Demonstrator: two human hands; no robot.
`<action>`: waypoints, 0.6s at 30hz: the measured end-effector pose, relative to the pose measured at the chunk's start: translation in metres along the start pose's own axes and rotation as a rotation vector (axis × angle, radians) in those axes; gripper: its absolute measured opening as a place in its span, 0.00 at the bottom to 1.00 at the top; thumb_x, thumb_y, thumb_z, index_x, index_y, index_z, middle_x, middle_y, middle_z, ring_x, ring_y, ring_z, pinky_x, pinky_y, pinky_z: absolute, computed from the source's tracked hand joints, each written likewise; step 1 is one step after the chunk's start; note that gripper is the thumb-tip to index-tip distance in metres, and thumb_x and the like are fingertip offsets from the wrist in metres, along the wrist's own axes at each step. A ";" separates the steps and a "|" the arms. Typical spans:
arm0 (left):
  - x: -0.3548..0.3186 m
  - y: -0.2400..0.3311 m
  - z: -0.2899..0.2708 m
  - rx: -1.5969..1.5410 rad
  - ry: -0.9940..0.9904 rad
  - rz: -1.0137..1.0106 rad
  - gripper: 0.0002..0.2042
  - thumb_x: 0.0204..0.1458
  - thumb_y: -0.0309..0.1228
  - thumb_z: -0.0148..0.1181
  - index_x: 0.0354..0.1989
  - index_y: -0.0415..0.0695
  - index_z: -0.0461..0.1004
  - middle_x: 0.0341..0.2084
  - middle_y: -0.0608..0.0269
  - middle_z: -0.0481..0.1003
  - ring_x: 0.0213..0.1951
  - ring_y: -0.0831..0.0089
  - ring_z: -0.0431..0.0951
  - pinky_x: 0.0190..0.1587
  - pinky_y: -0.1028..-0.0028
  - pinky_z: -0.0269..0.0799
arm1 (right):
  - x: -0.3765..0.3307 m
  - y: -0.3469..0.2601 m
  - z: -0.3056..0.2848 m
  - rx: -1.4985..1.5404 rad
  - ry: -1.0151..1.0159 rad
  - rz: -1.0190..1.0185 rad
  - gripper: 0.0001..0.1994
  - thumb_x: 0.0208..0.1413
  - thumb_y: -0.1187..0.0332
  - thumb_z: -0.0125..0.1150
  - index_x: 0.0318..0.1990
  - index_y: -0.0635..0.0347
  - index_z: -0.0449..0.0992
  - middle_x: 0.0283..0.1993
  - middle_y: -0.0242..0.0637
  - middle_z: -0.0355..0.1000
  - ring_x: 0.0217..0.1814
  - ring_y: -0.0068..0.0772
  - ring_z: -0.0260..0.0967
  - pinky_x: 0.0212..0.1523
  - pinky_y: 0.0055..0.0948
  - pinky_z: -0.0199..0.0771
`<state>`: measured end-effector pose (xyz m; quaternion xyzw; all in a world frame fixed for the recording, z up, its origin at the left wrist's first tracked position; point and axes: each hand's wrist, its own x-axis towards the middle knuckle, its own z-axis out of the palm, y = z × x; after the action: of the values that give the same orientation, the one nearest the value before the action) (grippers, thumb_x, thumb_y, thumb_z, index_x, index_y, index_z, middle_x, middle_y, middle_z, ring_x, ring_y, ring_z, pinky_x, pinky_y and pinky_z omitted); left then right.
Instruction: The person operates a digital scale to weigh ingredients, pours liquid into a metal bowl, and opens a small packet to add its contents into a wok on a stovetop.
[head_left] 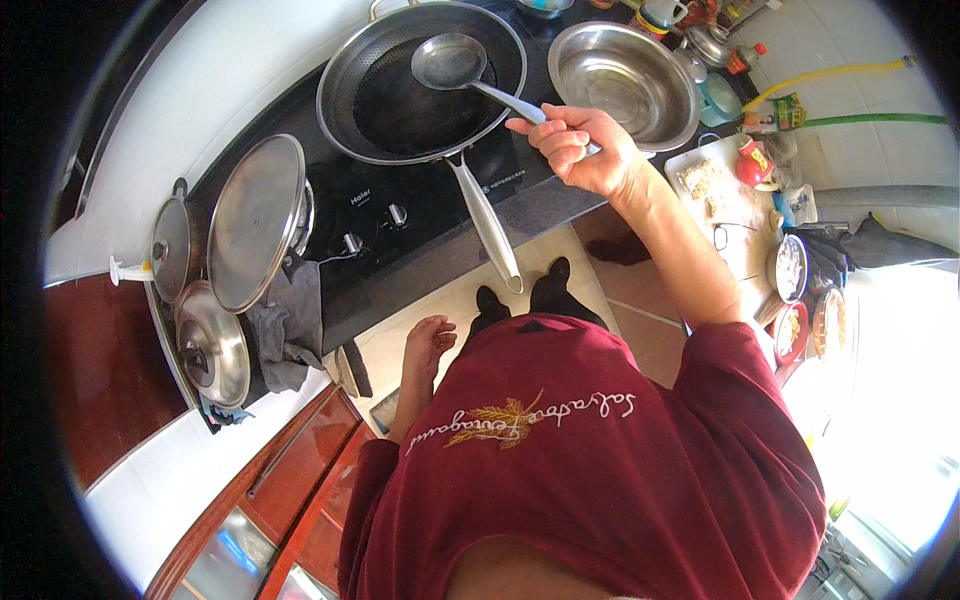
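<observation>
The right hand (580, 150), just right of centre in the upper part of the frame, is closed around the handle of a steel ladle (450, 62), fingers curled over the shaft and thumb along its side. From the fist the handle runs up and left, and the ladle's round bowl sits inside a large dark frying pan (400, 110) at the top centre, low over the pan's bottom; whether it touches cannot be told. The pan stands on a black cooktop (400, 215), and its long metal handle points down toward the middle of the frame, past two knobs on the cooktop's front. Just right of the pan, touching or nearly touching its rim, is an empty steel bowl (625, 80). The left hand (430, 340) hangs loose and open, holding nothing, near the lower centre, beside the person's red shirt (580, 470) and close to the counter's edge. At the left of the frame a big round steel lid (255, 225) leans over a burner, with two smaller lidded pots (175, 245) beside and below it and a grey cloth (290, 330) hanging at the counter edge. At the right, a white cutting board (720, 190) holds chopped bits, with small plates of food below it.
</observation>
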<state>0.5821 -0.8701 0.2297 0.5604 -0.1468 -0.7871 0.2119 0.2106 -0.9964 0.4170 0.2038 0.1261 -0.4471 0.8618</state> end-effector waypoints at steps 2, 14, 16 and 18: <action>0.003 0.002 0.001 0.013 -0.005 -0.006 0.07 0.52 0.31 0.50 0.35 0.41 0.70 0.25 0.58 0.74 0.24 0.72 0.74 0.29 0.74 0.72 | -0.005 0.000 -0.001 0.007 -0.006 -0.019 0.18 0.61 0.64 0.36 0.50 0.73 0.57 0.21 0.27 0.54 0.14 0.14 0.50 0.13 0.14 0.51; 0.026 0.017 0.012 0.098 -0.083 -0.034 0.07 0.51 0.32 0.51 0.33 0.43 0.70 0.25 0.61 0.75 0.23 0.73 0.74 0.29 0.75 0.71 | -0.102 -0.003 0.005 -0.089 -0.085 -0.318 0.20 0.61 0.65 0.35 0.53 0.75 0.54 0.22 0.29 0.54 0.14 0.15 0.49 0.13 0.15 0.50; 0.031 0.018 0.015 0.112 -0.106 -0.035 0.06 0.51 0.32 0.50 0.33 0.43 0.70 0.26 0.61 0.75 0.23 0.73 0.74 0.29 0.76 0.70 | -0.115 -0.005 -0.002 -0.137 -0.030 -0.419 0.19 0.61 0.65 0.36 0.52 0.74 0.55 0.22 0.27 0.54 0.14 0.14 0.48 0.13 0.15 0.50; 0.035 0.022 0.019 0.129 -0.118 -0.047 0.06 0.52 0.31 0.50 0.33 0.43 0.70 0.26 0.61 0.75 0.23 0.73 0.74 0.29 0.75 0.70 | -0.125 -0.010 -0.010 -0.187 0.074 -0.524 0.20 0.61 0.65 0.35 0.54 0.73 0.54 0.23 0.28 0.54 0.14 0.13 0.47 0.13 0.15 0.48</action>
<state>0.5585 -0.9062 0.2175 0.5286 -0.1963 -0.8125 0.1478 0.1316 -0.9069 0.4555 0.1001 0.2465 -0.6334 0.7267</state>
